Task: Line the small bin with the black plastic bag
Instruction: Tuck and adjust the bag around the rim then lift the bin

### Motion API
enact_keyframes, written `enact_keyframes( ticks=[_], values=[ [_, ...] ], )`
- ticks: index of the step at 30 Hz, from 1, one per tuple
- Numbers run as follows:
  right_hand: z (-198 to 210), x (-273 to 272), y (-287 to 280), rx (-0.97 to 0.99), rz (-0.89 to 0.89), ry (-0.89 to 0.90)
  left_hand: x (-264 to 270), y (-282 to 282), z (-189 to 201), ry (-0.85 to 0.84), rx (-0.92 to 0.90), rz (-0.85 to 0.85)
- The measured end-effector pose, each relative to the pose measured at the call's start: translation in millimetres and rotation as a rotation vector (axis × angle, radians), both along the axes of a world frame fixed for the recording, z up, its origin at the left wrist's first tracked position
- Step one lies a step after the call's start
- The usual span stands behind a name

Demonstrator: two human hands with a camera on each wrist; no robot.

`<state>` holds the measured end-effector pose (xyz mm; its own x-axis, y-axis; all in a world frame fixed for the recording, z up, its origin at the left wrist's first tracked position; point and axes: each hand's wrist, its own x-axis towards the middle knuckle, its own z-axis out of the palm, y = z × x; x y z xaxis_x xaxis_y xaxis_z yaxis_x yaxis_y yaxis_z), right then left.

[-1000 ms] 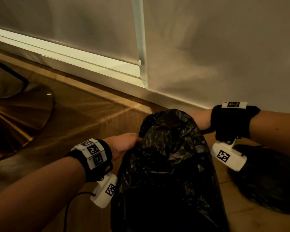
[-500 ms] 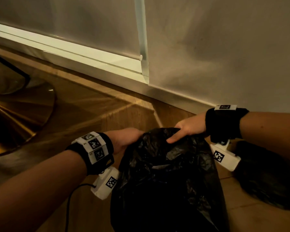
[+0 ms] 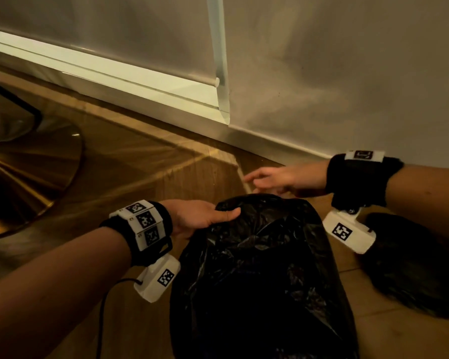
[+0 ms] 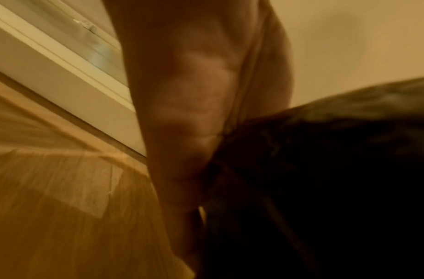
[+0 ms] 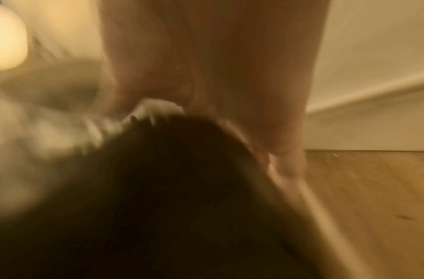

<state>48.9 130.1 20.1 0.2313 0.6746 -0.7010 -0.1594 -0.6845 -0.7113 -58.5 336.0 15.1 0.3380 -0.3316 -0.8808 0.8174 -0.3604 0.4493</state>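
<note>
Compared with half a second earlier, the right hand [image 3: 278, 178] has been lifted off the crinkled black plastic bag [image 3: 259, 268] and is now held just beyond its far edge at one o'clock, fingers spread and holding nothing. The left hand [image 3: 200, 216] is still clamped on the bag's rim at ten o'clock, thumb on top. The glossy, creased bag is seen draped over the small bin on the wooden floor [image 3: 145, 177], hiding it.

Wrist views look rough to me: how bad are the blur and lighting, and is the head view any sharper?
Left wrist view: dim amber light, motion-smeared floor, the black bag nearly featureless. Right wrist view: heavier blur, a blown-out glow top left, fingers unreadable. Head view: sharpest, creases in the bag visible, left hand clear, right hand slightly smeared, wide-angle bending of the baseboard.
</note>
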Motion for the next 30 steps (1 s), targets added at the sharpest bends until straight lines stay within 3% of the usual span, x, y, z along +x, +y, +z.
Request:
enact_keyframes(
  ticks=[3,5,8,9,12,15,17,21,26,30],
  values=[
    [0,-2,-13,0.124,0.202,0.124,-4,3,-10,-0.01,0.01,-0.002],
    [3,-11,-20,0.045,0.339,0.091,-6,2,-13,0.023,0.043,-0.027],
    [1,-19,-26,-0.022,0.328,0.034,-12,7,-4,-0.07,0.192,-0.201],
    [2,-21,-26,-0.024,0.306,0.031,-15,12,3,-0.141,0.217,-0.184],
    [7,-25,-29,-0.039,0.254,0.009,-25,28,30,-0.307,0.095,-0.097],
    [13,-33,-32,-0.032,0.239,0.042,-42,22,38,-0.33,-0.015,-0.282],
    [15,-44,-33,-0.044,0.282,0.031,-56,9,32,-0.313,0.013,-0.342],
    [9,-74,-36,-0.138,0.423,-0.222,-68,-3,19,-0.367,0.086,-0.282],
    [16,-55,-38,-0.057,0.126,-0.288,-57,11,20,-0.479,0.235,-0.132],
    [25,-41,-24,0.016,0.073,-0.529,-40,28,28,-0.597,0.338,-0.038]
  ],
)
